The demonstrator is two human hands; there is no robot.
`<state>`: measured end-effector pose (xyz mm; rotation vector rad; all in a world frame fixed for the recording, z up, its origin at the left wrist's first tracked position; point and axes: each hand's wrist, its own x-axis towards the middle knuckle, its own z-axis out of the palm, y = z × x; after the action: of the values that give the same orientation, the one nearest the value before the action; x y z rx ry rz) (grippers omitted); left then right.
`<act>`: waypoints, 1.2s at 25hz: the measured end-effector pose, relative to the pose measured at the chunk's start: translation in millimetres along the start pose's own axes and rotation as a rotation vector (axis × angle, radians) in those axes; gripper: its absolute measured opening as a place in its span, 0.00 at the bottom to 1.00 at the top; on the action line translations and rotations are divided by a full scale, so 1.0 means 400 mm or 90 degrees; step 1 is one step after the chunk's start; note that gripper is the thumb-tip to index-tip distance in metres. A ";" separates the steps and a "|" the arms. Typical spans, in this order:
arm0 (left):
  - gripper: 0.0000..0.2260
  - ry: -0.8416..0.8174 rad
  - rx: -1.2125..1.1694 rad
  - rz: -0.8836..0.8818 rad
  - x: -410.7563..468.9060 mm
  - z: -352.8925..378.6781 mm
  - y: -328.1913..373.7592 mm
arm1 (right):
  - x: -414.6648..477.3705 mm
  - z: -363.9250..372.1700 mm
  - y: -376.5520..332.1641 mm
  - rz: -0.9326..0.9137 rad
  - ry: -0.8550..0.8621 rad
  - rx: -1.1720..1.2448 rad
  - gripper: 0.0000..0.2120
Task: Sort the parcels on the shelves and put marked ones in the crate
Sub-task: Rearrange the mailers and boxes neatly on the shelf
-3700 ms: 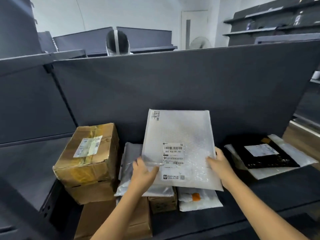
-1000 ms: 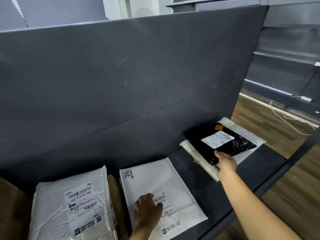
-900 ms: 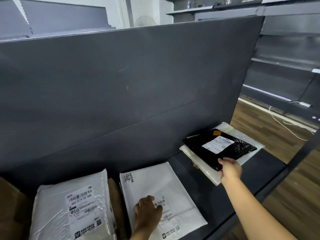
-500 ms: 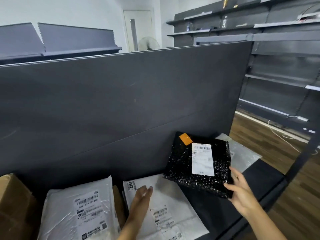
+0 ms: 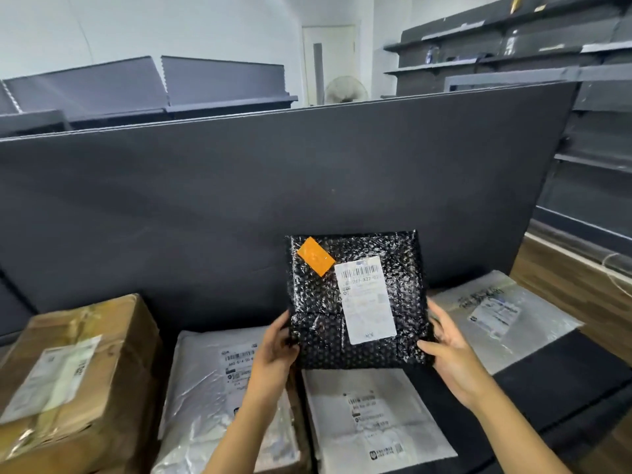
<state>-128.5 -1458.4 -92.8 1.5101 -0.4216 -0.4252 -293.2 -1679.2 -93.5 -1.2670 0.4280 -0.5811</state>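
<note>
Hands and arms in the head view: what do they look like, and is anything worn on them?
Both hands, the left and the right, are bare: no gloves, and no rings, watch or bracelet that I can see. The forearms are bare too; no sleeve shows down to the bottom edge of the picture.

Single head cam, looking fwd and down, close over both hands [image 5: 359,350]; shelf panel [image 5: 239,200] just beyond, aisle off right.
</note>
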 end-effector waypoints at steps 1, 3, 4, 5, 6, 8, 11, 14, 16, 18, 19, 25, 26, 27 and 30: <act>0.26 0.014 0.007 0.015 -0.004 -0.016 0.005 | 0.005 0.019 0.000 0.001 -0.008 0.000 0.32; 0.26 0.041 0.018 0.040 -0.014 -0.046 0.016 | 0.015 0.060 -0.004 0.001 -0.033 0.000 0.32; 0.25 0.055 0.017 0.041 -0.018 -0.061 0.021 | 0.020 0.078 -0.007 0.000 -0.045 0.000 0.32; 0.25 0.067 0.010 0.037 -0.019 -0.076 0.023 | 0.024 0.095 -0.012 -0.001 -0.054 -0.001 0.32; 0.25 0.076 0.002 0.034 -0.020 -0.090 0.025 | 0.025 0.112 -0.018 -0.002 -0.062 -0.002 0.32; 0.25 0.093 -0.003 0.034 -0.021 -0.117 0.028 | 0.024 0.143 -0.030 -0.009 -0.078 -0.008 0.32; 0.25 0.113 -0.003 0.039 -0.018 -0.140 0.024 | 0.016 0.173 -0.050 -0.035 -0.098 -0.047 0.32; 0.24 0.123 0.010 0.035 -0.016 -0.142 0.026 | 0.004 0.197 -0.069 -0.071 -0.139 -0.106 0.32; 0.24 0.128 0.000 0.016 -0.020 -0.138 0.031 | -0.004 0.209 -0.083 -0.087 -0.159 -0.127 0.32; 0.24 0.137 -0.012 0.004 -0.026 -0.131 0.045 | -0.001 0.211 -0.091 -0.090 -0.161 -0.133 0.32; 0.23 0.138 -0.017 0.004 -0.029 -0.126 0.054 | 0.003 0.209 -0.094 -0.091 -0.154 -0.131 0.32; 0.19 0.146 -0.020 0.092 -0.043 -0.099 0.100 | 0.024 0.182 -0.089 -0.069 -0.110 -0.077 0.31; 0.20 0.149 -0.013 0.110 -0.044 -0.098 0.102 | 0.024 0.180 -0.087 -0.062 -0.107 -0.067 0.31; 0.21 0.149 -0.002 0.126 -0.045 -0.095 0.104 | 0.024 0.178 -0.084 -0.055 -0.102 -0.059 0.31; 0.22 0.146 0.023 0.156 -0.052 -0.081 0.111 | 0.031 0.166 -0.072 -0.027 -0.082 -0.043 0.29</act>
<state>-129.1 -1419.3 -49.0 1.5009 -0.4280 -0.0517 -248.4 -1642.0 -48.5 -1.3728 0.3168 -0.5208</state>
